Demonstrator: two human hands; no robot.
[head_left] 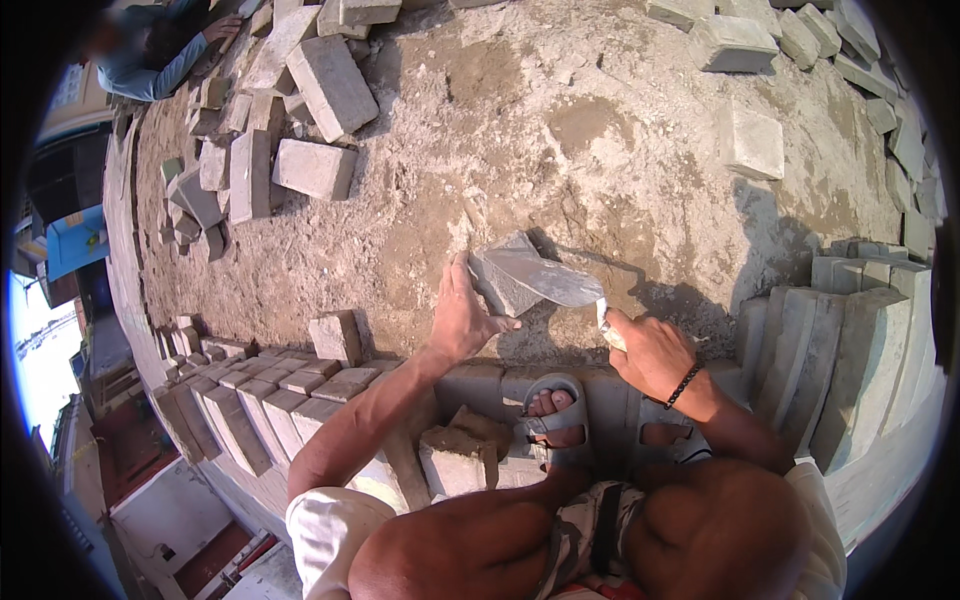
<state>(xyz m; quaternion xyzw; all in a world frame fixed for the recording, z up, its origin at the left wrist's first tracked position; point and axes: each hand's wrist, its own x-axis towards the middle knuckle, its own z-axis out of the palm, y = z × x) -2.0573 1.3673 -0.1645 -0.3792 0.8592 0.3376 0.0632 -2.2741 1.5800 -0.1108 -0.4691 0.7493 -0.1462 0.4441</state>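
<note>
Clearly, the left hand (pixel 464 318) rests spread against a grey brick (pixel 502 290) while the right hand (pixel 655 355) grips a trowel (pixel 558 281) over it.

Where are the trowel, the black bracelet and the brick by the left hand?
Trowel (pixel 560 283): head view, on its metal blade.
Black bracelet (pixel 685 382): head view, on its beads.
Brick (pixel 499 289): head view, on its uncovered surface below the blade.

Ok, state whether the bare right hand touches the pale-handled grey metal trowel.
Touching: the head view shows the bare right hand closed around the pale handle of the grey metal trowel.
</note>
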